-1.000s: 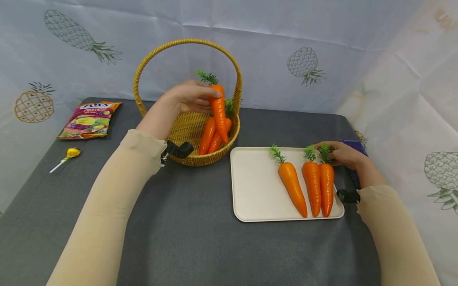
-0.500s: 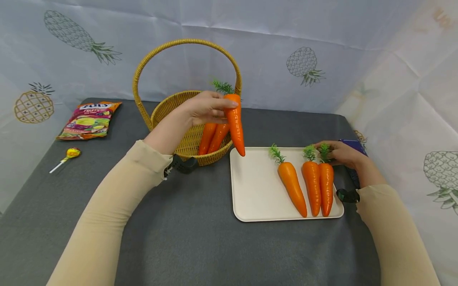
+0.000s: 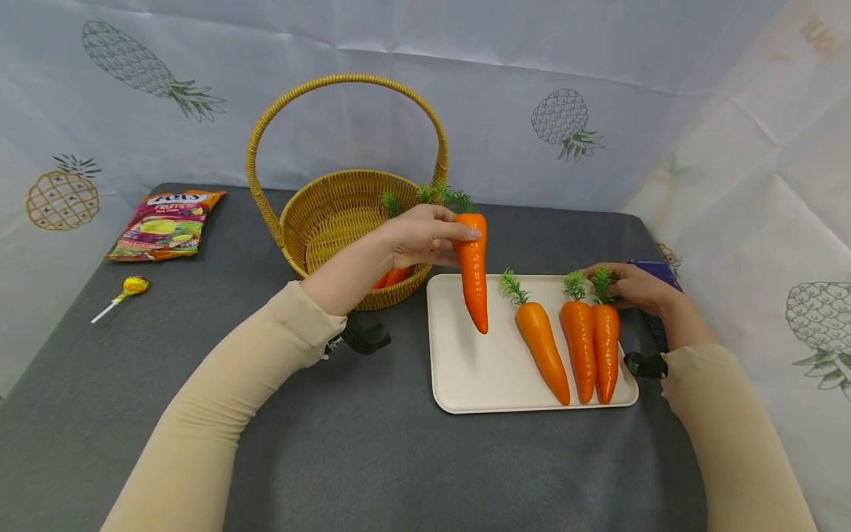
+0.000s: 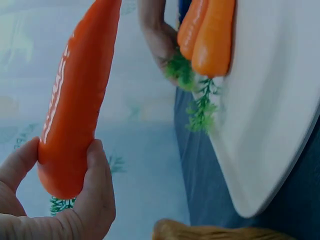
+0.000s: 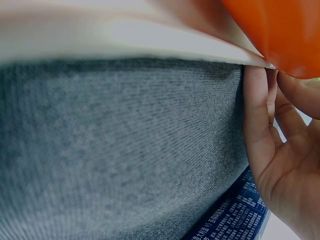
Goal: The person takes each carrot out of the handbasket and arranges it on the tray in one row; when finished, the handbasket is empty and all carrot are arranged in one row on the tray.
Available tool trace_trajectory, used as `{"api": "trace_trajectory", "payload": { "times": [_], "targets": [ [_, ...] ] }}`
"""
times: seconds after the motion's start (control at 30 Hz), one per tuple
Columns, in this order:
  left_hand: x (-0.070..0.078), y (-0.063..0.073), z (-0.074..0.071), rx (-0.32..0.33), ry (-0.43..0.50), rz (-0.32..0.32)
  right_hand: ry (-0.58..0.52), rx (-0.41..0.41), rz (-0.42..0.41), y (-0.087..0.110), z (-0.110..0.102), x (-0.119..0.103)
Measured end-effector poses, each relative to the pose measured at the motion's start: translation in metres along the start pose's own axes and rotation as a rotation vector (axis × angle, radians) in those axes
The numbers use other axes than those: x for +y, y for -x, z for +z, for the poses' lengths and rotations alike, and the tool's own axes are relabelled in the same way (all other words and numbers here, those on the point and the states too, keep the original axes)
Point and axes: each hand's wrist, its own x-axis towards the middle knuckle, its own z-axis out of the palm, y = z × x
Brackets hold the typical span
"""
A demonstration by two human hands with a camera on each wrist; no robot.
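In the head view, my left hand (image 3: pixel 425 235) pinches an orange toy carrot (image 3: pixel 473 277) near its leafy end, tip pointing down, above the left part of a white tray (image 3: pixel 459 373). The left wrist view shows the thumb and fingers on either side of this carrot (image 4: pixel 75 115). Three other carrots lie on the tray, one slanted carrot (image 3: pixel 544 353) apart from a pair (image 3: pixel 578 351) at the right. My right hand (image 3: pixel 634 287) grips the tray's far right corner, partly behind leaves. In the right wrist view, fingers (image 5: pixel 257 110) reach beneath the tray's edge.
A wicker basket (image 3: pixel 326 188) with a tall handle stands left of the tray, with carrots (image 3: pixel 399 275) inside, partly hidden by my left hand. A candy bag (image 3: pixel 166 224) and a lollipop (image 3: pixel 135 285) lie at the left. A dark blue package (image 3: pixel 657 272) sits beside my right hand.
My left hand has carried the carrot out of the basket, rightward and toward me, until it hangs over the tray. The right hand has stayed at the tray's corner.
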Motion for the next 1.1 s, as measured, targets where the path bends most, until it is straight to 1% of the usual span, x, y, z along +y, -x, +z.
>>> {"api": "trace_trajectory", "payload": {
  "times": [0.23, 0.43, 0.57, 0.77, 1.1],
  "targets": [
    [-0.011, -0.004, 0.013, -0.023, 0.039, -0.036, 0.004, -0.004, 0.001, 0.001, 0.000, -0.001],
    [-0.020, -0.006, 0.022, -0.028, 0.026, -0.065, 0.007, -0.004, 0.001, 0.002, 0.000, -0.003],
    [-0.026, -0.008, 0.027, -0.030, 0.011, -0.072, 0.007, -0.005, -0.001, 0.002, 0.001, -0.003],
    [-0.037, -0.012, 0.036, -0.041, 0.024, -0.087, 0.007, -0.004, 0.001, 0.002, 0.001, -0.002],
    [-0.054, -0.018, 0.050, -0.042, 0.031, -0.113, 0.006, -0.007, -0.002, -0.001, 0.000, 0.000]
  ]
}}
